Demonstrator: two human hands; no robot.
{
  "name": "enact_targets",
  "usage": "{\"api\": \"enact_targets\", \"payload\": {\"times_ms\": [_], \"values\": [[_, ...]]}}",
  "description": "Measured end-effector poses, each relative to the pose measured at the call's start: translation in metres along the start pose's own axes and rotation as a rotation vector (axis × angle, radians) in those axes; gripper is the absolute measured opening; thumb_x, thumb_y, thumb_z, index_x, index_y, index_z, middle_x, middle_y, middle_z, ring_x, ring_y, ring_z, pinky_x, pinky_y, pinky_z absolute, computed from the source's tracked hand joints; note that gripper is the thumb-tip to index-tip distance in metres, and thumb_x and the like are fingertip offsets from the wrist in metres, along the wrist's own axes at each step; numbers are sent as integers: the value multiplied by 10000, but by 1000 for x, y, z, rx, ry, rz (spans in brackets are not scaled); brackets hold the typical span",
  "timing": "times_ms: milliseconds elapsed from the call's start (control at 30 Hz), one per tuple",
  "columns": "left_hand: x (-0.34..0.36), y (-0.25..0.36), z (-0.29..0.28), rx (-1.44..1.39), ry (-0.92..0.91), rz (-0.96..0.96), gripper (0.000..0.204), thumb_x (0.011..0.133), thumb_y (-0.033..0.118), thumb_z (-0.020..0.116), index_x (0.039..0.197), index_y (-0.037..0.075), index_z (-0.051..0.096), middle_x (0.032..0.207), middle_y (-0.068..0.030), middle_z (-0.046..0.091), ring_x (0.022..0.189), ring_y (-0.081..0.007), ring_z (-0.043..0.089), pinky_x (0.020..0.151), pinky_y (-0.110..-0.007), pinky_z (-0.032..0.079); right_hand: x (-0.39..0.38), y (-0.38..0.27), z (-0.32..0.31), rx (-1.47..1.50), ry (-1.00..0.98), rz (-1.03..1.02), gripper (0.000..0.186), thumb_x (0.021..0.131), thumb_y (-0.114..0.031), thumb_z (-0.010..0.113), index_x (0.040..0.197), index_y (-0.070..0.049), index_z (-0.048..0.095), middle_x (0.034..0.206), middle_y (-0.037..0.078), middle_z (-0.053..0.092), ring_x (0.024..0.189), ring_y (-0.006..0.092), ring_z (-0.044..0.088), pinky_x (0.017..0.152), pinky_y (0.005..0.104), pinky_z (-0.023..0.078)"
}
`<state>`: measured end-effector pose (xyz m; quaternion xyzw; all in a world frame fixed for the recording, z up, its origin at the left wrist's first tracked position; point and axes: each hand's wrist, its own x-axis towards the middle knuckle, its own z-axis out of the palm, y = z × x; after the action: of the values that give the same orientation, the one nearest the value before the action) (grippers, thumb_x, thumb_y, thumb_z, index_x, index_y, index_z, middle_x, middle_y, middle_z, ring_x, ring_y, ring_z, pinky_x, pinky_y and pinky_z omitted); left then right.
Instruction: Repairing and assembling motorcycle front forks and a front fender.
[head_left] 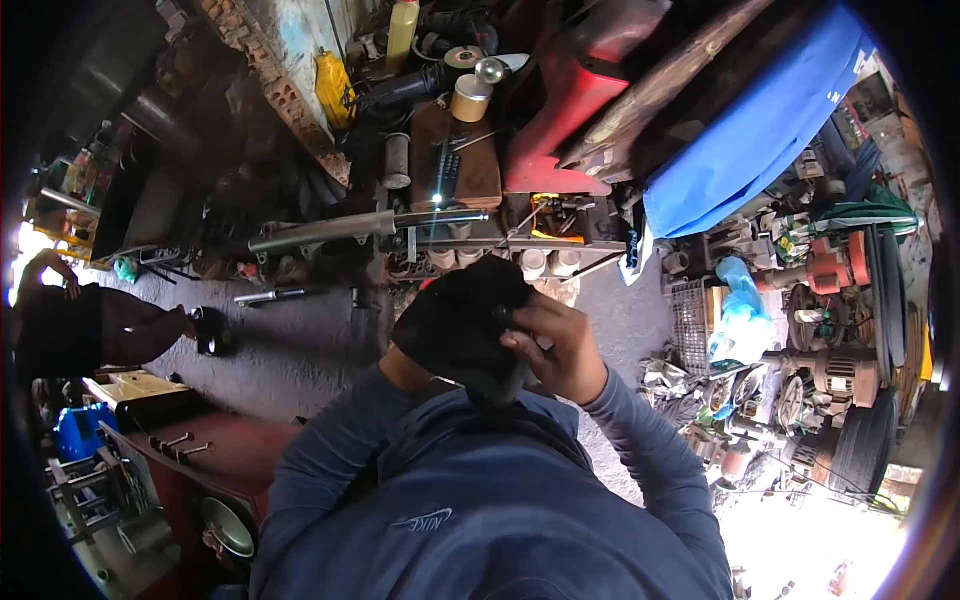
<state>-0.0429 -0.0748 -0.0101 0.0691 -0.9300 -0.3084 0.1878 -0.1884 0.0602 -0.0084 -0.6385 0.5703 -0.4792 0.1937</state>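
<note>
Two bent arms of mine meet at a black cloth in the middle of my view. My right hand is at its 3 o'clock, fingers curled, pinching the edge with thumb and fingers. My left hand is mostly hidden by the cloth, so I can't tell how its fingers are set. A grey tube lies at 10 o'clock from the cloth, and a blue sheet at 2 o'clock.

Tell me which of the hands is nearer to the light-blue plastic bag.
Right. The right hand, gripping the black item, is left of the light-blue plastic bag, apart from it; the left hand, mostly hidden by the black item, is farther left.
</note>
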Motion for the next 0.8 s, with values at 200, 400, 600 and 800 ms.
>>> {"api": "enact_targets", "payload": {"times_ms": [200, 400, 600, 800], "values": [[-11, -4, 64, -734, 455, -414, 557, 693, 278, 741, 1182, 76, 568, 1020, -104, 631, 953, -292, 620, 867, -383, 487, -9, 5, 11, 245, 180, 221, 189, 825, -103, 753, 871, 28, 625, 794, 80, 572, 715, 146, 536, 660, 288, 440], [17, -70, 93, 199, -306, -245, 333, 718, 184, 696, 1004, 19, 660, 988, -199, 679, 935, -337, 669, 833, -412, 513, -21, 36, 5, 543, 335, 224, 145, 936, -90, 641, 983, 28, 572, 821, 17, 565, 758, 107, 501, 738, 245, 420], [2, -83, 106, -194, -217, -348, 376, 741, 46, 697, 1109, 12, 630, 808, -190, 641, 786, -356, 658, 705, -366, 510, -42, 66, -3, 840, 433, 477, 255, 1013, -188, 544, 1091, 50, 593, 848, 17, 591, 754, 77, 504, 697, 233, 423], [27, -18, 64, -838, 65, -382, 424, 914, 118, 646, 1303, 25, 508, 968, -49, 628, 880, -112, 586, 788, -276, 476, -49, 66, -16, 631, 270, 567, 222, 989, -134, 575, 1113, 47, 607, 876, 21, 596, 764, 87, 519, 699, 244, 441]]}}
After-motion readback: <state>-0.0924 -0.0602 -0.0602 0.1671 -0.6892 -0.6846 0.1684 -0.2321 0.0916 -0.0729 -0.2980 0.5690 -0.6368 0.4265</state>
